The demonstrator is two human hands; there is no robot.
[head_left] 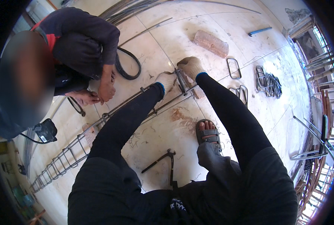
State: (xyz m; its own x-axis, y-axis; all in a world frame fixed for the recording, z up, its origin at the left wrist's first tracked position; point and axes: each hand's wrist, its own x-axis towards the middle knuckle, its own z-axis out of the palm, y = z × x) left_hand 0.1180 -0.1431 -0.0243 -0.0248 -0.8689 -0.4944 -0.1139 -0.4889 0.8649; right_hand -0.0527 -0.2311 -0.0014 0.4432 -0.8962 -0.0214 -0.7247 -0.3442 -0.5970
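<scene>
a long steel cage (pixel 80 140) of bars and square ties is laid across the pale tiled floor (pixel 257 93), and its far end is being worked on. the left hand (pixel 166 80), in a white knit glove, is closed around the bars at that end; just to its right, the right hand (pixel 191 66), gloved the same, is curled over a steel tie (pixel 181 81) that is stood upright on the bars, though whether a tool is held inside that fist cannot be told. many ties are already spaced along the cage toward the near left, so that stretch is judged done, while the end under the hands is judged still in progress. further right of the right hand, loose ties (pixel 268 81) are left piled on the floor, with two more lying closer, so more appear to remain. beyond the right hand a brick (pixel 211 43) is lying. left of the left hand, the cage is touched by the bare hands of a second, crouching person (pixel 80 41). near the sandalled foot (pixel 207 132), a bent steel tool (pixel 163 161) is lying unused.
</scene>
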